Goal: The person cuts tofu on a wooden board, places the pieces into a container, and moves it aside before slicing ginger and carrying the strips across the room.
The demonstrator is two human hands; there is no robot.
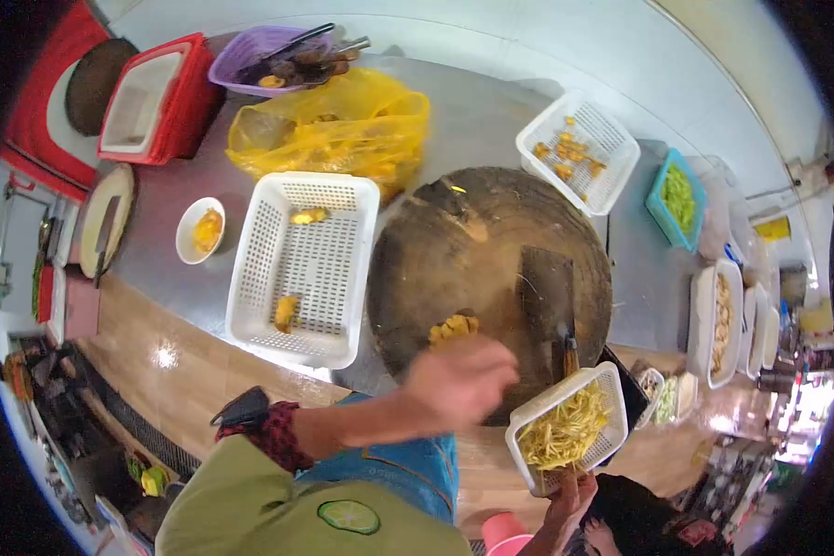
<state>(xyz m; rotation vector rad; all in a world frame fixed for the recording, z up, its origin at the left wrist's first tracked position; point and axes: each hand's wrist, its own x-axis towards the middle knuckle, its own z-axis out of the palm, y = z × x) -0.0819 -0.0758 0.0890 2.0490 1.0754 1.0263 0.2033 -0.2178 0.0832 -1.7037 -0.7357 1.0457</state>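
My left hand (463, 378), smeared by motion, is over the near edge of a round wooden chopping board (417, 250). Just beyond its fingers lies a small heap of yellow-brown cut pieces (454, 328). Whether the fingers hold anything is not clear. On the right of the board a cleaver (547, 289) lies flat, handle toward me. My right hand (573, 502) grips the near rim of a white basket (613, 408) of yellow shreds (565, 428), tilted beside the board's near right edge. Left of the board stands a larger white basket (238, 310) with two yellow pieces inside.
Behind are a yellow plastic bag (343, 125), a purple basket (241, 56) with utensils and red bins (190, 107). A white bowl (187, 232) stands left. Rightward are another white basket (621, 148), a teal basket (656, 195) and a white tray (701, 324). Someone in black (639, 519) is low right.
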